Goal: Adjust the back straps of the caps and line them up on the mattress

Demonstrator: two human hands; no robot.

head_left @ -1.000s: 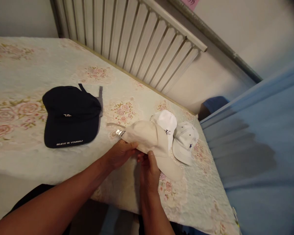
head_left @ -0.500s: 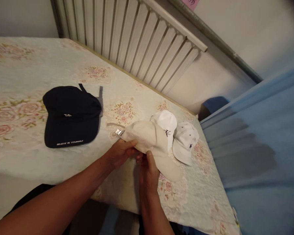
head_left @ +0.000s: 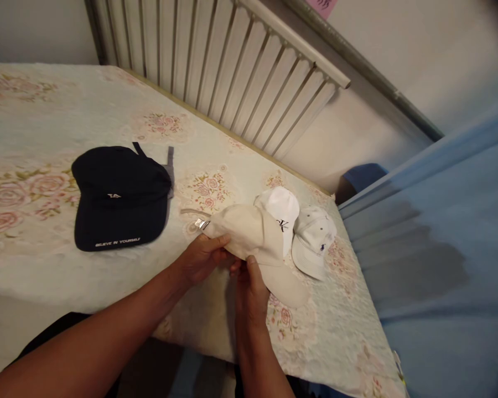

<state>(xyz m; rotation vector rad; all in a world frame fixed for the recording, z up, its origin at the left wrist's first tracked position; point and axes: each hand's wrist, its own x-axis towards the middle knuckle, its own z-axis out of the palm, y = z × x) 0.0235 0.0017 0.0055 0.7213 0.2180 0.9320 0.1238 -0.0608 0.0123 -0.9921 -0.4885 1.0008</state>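
Beige cap (head_left: 243,229) I'm holding: matt cloth, smooth w/ a few soft creases; its buckle (head_left: 202,224) is shiny metal. Dark cap (head_left: 122,213): matt cloth too, smooth brim w/ flat white print. Lettered white cap (head_left: 281,203) & white cap w/ small logo (head_left: 311,229): plain cloth, no. 1 a bit smoother. Bedspread (head_left: 87,108): quilted cloth, dull, slightly puckered. Railing (head_left: 299,41): smooth, low sheen, can't tell metal vs. wood. Curtain (head_left: 435,265): matt cloth, soft folds. Pink sheet (head_left: 322,6): looks like paper.
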